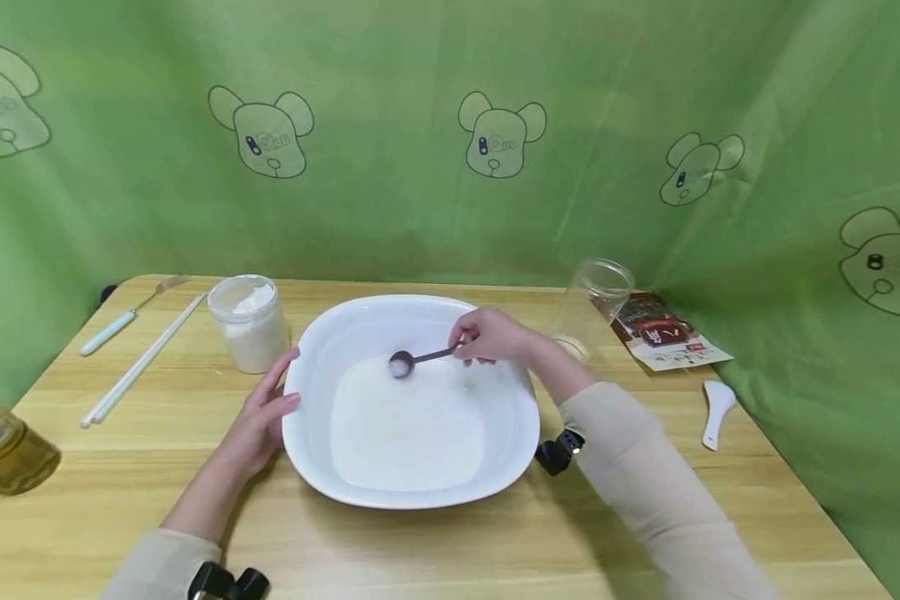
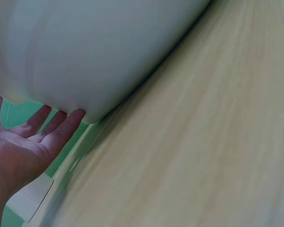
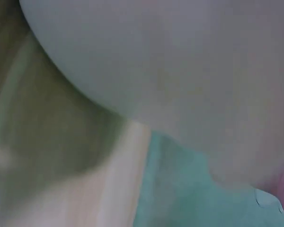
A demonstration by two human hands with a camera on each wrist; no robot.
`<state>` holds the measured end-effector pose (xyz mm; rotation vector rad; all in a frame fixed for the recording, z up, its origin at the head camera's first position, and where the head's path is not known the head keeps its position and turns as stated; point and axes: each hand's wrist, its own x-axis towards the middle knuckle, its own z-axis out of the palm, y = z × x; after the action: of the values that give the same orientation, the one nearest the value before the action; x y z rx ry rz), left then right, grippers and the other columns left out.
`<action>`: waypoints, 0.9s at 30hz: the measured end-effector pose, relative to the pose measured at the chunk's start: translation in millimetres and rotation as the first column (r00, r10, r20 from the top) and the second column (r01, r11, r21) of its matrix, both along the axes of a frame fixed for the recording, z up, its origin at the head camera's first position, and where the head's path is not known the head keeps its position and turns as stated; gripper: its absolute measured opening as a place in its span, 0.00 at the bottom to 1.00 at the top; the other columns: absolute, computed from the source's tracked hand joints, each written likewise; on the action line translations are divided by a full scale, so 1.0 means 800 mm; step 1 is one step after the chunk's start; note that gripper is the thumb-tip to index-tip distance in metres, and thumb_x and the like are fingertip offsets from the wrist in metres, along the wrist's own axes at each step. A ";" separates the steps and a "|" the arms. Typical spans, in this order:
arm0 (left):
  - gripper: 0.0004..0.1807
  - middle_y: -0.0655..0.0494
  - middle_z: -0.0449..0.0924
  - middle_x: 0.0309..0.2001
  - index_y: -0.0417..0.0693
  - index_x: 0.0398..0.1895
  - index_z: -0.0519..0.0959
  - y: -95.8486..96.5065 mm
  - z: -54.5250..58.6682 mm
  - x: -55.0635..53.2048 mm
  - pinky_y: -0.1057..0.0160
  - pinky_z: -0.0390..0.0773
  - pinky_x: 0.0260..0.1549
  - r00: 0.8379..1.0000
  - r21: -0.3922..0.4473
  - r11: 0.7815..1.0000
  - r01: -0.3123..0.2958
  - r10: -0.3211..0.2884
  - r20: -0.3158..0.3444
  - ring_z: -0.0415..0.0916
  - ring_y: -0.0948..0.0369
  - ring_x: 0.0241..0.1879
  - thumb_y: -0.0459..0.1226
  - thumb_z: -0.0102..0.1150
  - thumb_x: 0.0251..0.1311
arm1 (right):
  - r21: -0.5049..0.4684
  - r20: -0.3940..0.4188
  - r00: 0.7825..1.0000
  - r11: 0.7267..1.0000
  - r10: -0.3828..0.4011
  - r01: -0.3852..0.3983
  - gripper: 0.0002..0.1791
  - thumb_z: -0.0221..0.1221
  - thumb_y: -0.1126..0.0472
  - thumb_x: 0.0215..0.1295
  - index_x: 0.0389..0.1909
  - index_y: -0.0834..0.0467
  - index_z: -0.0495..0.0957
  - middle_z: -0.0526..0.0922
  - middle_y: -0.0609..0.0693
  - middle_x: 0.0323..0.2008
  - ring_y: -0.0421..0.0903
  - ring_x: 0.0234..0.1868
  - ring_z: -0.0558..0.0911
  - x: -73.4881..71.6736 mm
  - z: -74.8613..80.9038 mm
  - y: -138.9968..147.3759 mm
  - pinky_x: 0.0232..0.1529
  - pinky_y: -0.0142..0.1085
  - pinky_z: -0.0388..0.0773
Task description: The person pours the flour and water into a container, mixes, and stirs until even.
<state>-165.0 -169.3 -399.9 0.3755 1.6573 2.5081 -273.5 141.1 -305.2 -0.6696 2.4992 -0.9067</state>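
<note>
Right fingers around spoon handle

Left hand spread, right hand pinching

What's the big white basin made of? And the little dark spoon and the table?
The white basin looks like smooth, glossy plastic, maybe ceramic: its even white surface shines. The dark spoon looks smooth, maybe plastic or metal; it's too small to tell. The table looks like satiny wood, or a wood print: grain streaks show.
</note>
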 end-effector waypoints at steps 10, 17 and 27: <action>0.31 0.48 0.59 0.53 0.55 0.65 0.51 0.000 -0.001 0.001 0.60 0.74 0.37 1.000 0.006 1.000 0.003 -0.003 -0.015 0.70 0.58 0.44 0.29 0.41 0.57 | -0.080 0.151 0.980 0.990 0.131 -0.120 0.06 0.58 0.68 0.51 0.32 0.60 0.77 0.77 0.52 0.18 0.39 0.10 0.63 0.030 -0.017 -0.042 0.11 0.27 0.59; 0.31 0.47 0.56 0.54 0.55 0.65 0.51 0.000 0.001 0.001 0.60 0.74 0.37 1.000 -0.003 1.000 -0.004 0.004 -0.001 0.69 0.59 0.44 0.29 0.41 0.57 | -0.060 0.201 0.945 0.966 0.257 -0.250 0.06 0.57 0.69 0.51 0.31 0.58 0.77 0.77 0.53 0.17 0.38 0.10 0.63 0.058 -0.008 -0.025 0.11 0.27 0.58; 0.31 0.47 0.57 0.53 0.56 0.64 0.52 0.000 0.000 0.000 0.59 0.75 0.36 1.000 0.001 1.000 -0.006 0.006 0.004 0.70 0.58 0.43 0.29 0.41 0.57 | -0.016 0.148 0.943 0.954 0.297 -0.298 0.06 0.58 0.71 0.48 0.28 0.60 0.78 0.72 0.49 0.13 0.40 0.12 0.67 0.072 0.019 0.039 0.11 0.25 0.62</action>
<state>-164.8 -169.5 -399.6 0.3654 1.6578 2.5125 -215.8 172.2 -290.3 -0.9124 2.1920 -0.8031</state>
